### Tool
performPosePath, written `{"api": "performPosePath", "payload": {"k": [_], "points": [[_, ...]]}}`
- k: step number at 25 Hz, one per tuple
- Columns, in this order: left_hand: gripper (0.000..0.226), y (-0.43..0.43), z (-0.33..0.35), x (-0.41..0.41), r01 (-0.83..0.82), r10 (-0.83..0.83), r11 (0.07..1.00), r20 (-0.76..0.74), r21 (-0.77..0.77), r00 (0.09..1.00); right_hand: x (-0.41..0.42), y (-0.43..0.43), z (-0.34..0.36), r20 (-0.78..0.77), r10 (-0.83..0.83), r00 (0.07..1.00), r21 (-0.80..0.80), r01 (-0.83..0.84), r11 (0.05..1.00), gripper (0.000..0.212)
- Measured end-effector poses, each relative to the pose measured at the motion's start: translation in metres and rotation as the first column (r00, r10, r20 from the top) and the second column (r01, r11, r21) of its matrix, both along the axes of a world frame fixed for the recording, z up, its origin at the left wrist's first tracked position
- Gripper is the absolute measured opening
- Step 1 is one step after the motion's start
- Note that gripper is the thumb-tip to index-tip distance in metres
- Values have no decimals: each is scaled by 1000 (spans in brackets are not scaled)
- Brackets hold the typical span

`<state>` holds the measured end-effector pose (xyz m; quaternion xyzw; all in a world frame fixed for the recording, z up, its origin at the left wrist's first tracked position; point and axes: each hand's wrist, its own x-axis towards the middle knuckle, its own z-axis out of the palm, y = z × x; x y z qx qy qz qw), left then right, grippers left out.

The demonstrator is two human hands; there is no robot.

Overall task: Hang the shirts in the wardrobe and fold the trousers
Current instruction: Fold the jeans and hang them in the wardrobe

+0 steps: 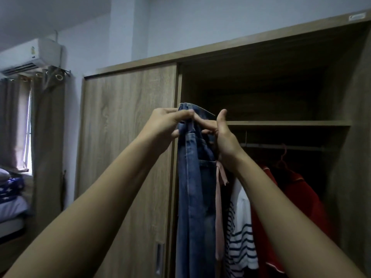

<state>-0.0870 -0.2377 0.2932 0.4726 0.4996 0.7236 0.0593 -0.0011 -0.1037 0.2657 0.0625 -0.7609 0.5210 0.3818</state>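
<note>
Both hands [166, 125] [222, 137] pinching waistband, jeans [192, 187] hanging below

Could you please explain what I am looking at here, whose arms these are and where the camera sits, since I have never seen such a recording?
No machine here: a person wears a wide-angle camera on the head, so this single picture looks out along their own two bare arms. The left hand pinches the waistband of a pair of blue jeans, and the right hand grips it alongside, so the jeans hang in front of an open wooden wardrobe. Inside, below a shelf and a rail, hang a striped shirt and a red garment. No table shows; a curtain and an air conditioner are at far left.
</note>
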Motion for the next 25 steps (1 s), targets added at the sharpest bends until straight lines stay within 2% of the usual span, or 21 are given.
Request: {"api": "performPosePath", "payload": {"k": [2, 3, 4, 5, 6, 8, 11, 12, 14, 16, 18, 19, 21, 23, 25], "points": [[13, -6, 4, -3, 77, -79, 997, 112, 23, 991, -5, 15, -14, -176, -285, 942, 80, 302, 950, 53], [11, -9, 6, -4, 102, -104, 995, 138, 21, 985, -7, 24, -26, -228, -419, 879, 94, 448, 889, 61], [13, -12, 7, -6, 117, -117, 993, 146, 10, 982, -8, 30, -38, -212, -462, 861, 98, 489, 867, 70], [18, -14, 7, -10, 121, -119, 993, 148, -4, 982, -8, 32, -48, -162, -452, 877, 100, 471, 877, 69], [23, -15, 5, -16, 109, -106, 994, 140, -18, 984, -6, 34, -54, -120, -428, 896, 104, 440, 892, 57], [26, -15, -6, -27, -1, 7, 997, 73, -81, 997, -6, 34, -53, -147, -481, 864, 129, 499, 857, 40], [27, -8, -27, -40, -160, 136, 974, -146, -163, 980, -7, 29, -47, -185, -526, 830, 138, 552, 822, 46], [31, -4, -30, -41, -197, 173, 972, -174, -131, 969, -7, 29, -46, -184, -529, 828, 137, 555, 820, 48], [35, 3, -29, -42, -327, 326, 945, -187, 27, 927, 0, 30, -49, -210, -505, 837, 91, 531, 843, 48], [28, 5, -21, -38, -400, 435, 897, -223, 186, 872, 11, 29, -68, -245, -477, 844, 93, 511, 855, 58], [23, 4, -12, -39, -426, 501, 854, -248, 300, 829, 16, 29, -125, -221, -494, 841, 150, 530, 834, 66], [23, 1, -9, -38, -426, 516, 842, -261, 331, 816, 17, 30, -158, -204, -511, 835, 170, 545, 821, 57], [24, -1, -11, -41, -413, 505, 852, -298, 322, 810, 20, 36, -206, -187, -587, 787, 149, 614, 775, 31], [25, 2, -19, -48, -410, 485, 869, -314, 278, 816, 25, 52, -218, -186, -656, 731, 123, 680, 723, 31], [27, 3, -26, -55, -374, 446, 887, -294, 270, 845, 27, 62, -213, -160, -658, 736, 113, 676, 728, 33]]}}
